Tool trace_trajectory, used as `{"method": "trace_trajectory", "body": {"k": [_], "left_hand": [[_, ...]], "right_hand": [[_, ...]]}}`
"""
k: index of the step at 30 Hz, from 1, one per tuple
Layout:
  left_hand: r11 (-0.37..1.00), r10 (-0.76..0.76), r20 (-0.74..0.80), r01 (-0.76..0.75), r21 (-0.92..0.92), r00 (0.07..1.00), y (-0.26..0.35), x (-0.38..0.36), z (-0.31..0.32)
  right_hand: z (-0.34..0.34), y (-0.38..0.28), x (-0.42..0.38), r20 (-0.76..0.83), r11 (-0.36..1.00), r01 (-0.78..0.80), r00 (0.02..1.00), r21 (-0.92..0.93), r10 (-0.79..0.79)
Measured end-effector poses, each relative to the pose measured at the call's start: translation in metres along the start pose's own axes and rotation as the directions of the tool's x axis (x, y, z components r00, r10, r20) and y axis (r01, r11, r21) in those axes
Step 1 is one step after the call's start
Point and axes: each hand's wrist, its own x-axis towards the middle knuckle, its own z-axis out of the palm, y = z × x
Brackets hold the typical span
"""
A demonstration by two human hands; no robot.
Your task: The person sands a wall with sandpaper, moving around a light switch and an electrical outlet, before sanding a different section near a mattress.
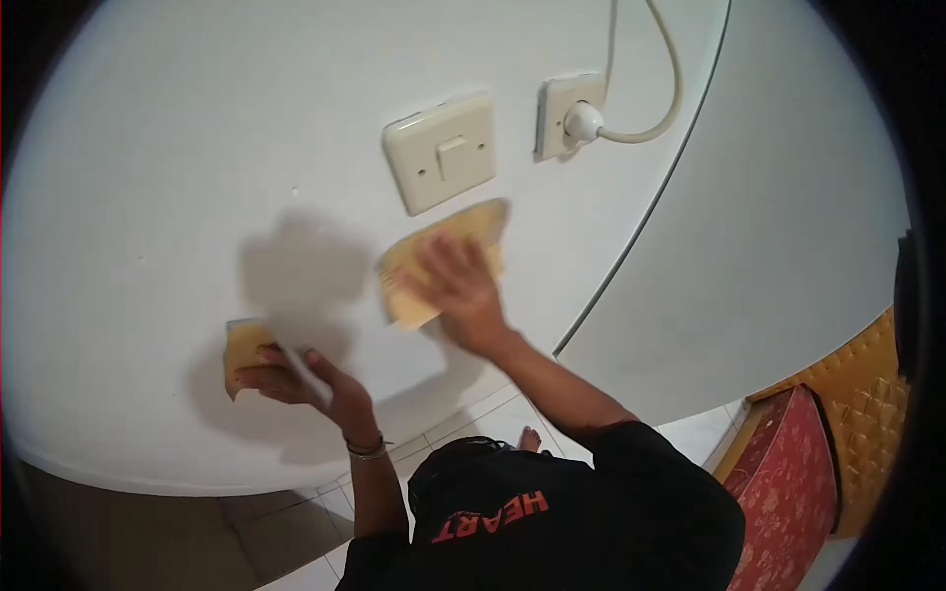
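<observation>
My right hand [458, 286], slightly blurred, lies with its fingers spread over a yellow-backed sheet of sandpaper [406, 258]. It presses the sheet to the white wall [325, 128], just below a cream light switch [440, 153]. The sheet's grey edge shows at its right corner. Lower left, my left hand [320, 386] grips a smaller yellow piece [246, 347], which also looks like sandpaper, with its fingers behind the thumb. A pale strip shows between that thumb and the fingers. A bracelet [368, 451] circles the left wrist.
A socket [570, 116] with a white plug [583, 122] and looping cable [673, 89] sits right of the switch. A dark seam [645, 229] separates the wall from a grey-white panel [769, 227]. Lower right are a red patterned mattress [788, 492] and a tufted gold headboard [872, 414]. Floor tiles [493, 414] show below.
</observation>
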Motion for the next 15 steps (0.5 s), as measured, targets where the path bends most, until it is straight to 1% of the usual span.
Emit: {"method": "trace_trajectory", "body": {"k": [1,2,3,5,6,7,8,9,10,11,12,13,14,15], "left_hand": [[0.996,-0.092,0.015,0.091,0.020,0.996,-0.007,0.005,-0.004],[0.982,-0.184,0.023,0.183,0.039,0.983,-0.012,0.012,-0.005],[0.810,-0.294,0.052,0.278,-0.516,0.954,-0.003,-0.018,-0.031],[0.644,-0.393,0.098,0.349,-0.681,0.914,0.021,-0.011,0.001],[0.777,-0.292,-0.026,0.222,-0.589,0.956,0.046,-0.006,0.027],[0.896,-0.181,-0.066,0.137,-0.422,0.981,0.067,-0.019,0.039],[0.982,0.018,0.142,0.009,-0.191,0.990,0.072,-0.037,0.049],[0.964,0.257,0.160,-0.242,-0.111,0.953,0.101,-0.031,0.050],[0.967,0.254,0.166,-0.250,-0.045,0.953,0.106,-0.034,0.059],[0.966,0.251,0.173,-0.259,0.022,0.952,0.110,-0.035,0.068],[0.961,0.266,0.171,-0.275,0.031,0.949,0.108,-0.029,0.071],[0.980,0.192,0.088,-0.186,-0.070,0.977,0.101,-0.018,0.072],[0.978,0.092,0.016,-0.088,-0.187,0.996,0.093,-0.010,0.071],[0.986,0.021,-0.032,-0.025,-0.163,0.999,0.090,-0.002,0.068]], "right_hand": [[0.002,-0.001,0.001,-0.006,1.000,-0.003,1.000,0.002,0.003],[-0.003,0.021,0.001,-0.127,0.989,-0.148,0.981,-0.010,0.146],[-0.034,0.036,-0.047,-0.123,0.878,-0.472,0.870,0.074,0.478],[-0.044,0.086,-0.027,-0.155,0.744,-0.627,0.731,0.232,0.664],[-0.025,0.103,-0.007,-0.207,0.624,-0.487,0.663,0.611,0.719],[-0.006,0.101,-0.008,-0.142,0.378,-0.312,0.576,0.871,0.805],[-0.004,0.077,-0.009,-0.231,0.830,-0.432,0.820,0.352,0.524],[-0.009,0.058,-0.014,-0.054,0.957,-0.289,0.956,-0.006,0.288],[-0.012,0.060,-0.015,0.050,0.985,-0.156,0.987,0.079,0.153],[-0.015,0.068,-0.017,0.138,0.984,-0.031,0.990,0.177,0.006],[-0.008,0.095,-0.026,0.037,0.993,-0.104,0.994,0.058,0.102],[-0.001,0.128,-0.034,-0.073,0.978,-0.201,0.978,-0.049,0.197],[-0.019,0.148,-0.021,-0.123,0.671,-0.462,0.765,0.580,0.632],[-0.036,0.160,-0.010,0.136,0.031,-0.349,0.442,0.937,0.886]]}}
